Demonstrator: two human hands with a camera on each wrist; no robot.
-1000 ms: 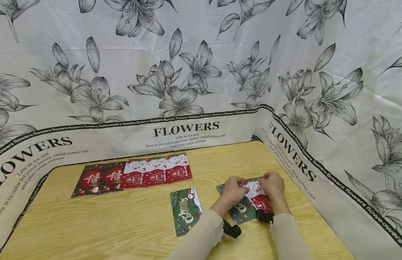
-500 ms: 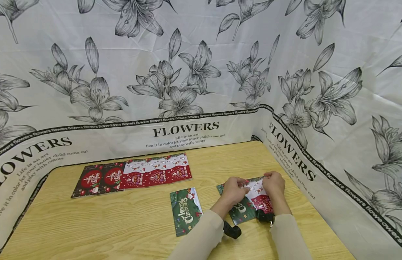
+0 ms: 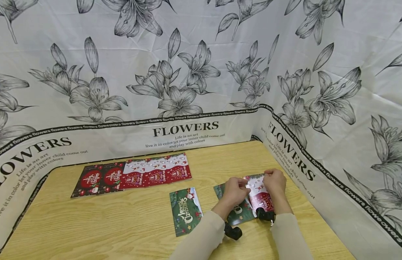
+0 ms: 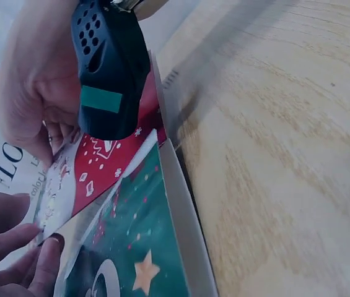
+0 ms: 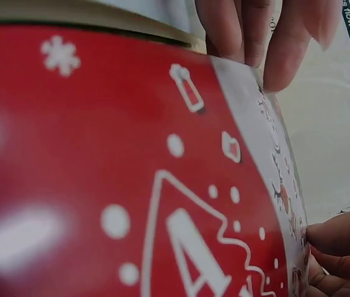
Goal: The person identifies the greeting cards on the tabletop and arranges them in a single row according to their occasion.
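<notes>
A red and white Christmas card (image 3: pixel 262 198) is held up slightly between both hands, its face bowed in the right wrist view. My left hand (image 3: pixel 234 191) pinches its left edge, thumb and fingertips together near the white part. At the upper right edge, my right hand (image 3: pixel 275 182) grips the card with thumb and curled fingers (image 5: pixel 342 253). A green Christmas card (image 3: pixel 241 215) lies under and beside the left hand, which partly hides it. In the left wrist view, the green card's (image 4: pixel 140 229) pale, thick side edge shows against the red card.
Another green card (image 3: pixel 184 211) lies left of the left forearm. A row of dark and red-white cards (image 3: pixel 132 175) stretches along the back of the wooden table (image 3: pixel 106 224). Flower-print cloth (image 3: pixel 187 90) walls the back and sides. Black wrist devices (image 3: pixel 233 232) hang under the wrists.
The red and white card has shifted slightly up and right, tilting off the green card. The right hand rose a little with it. The green card beneath has slid slightly left.
</notes>
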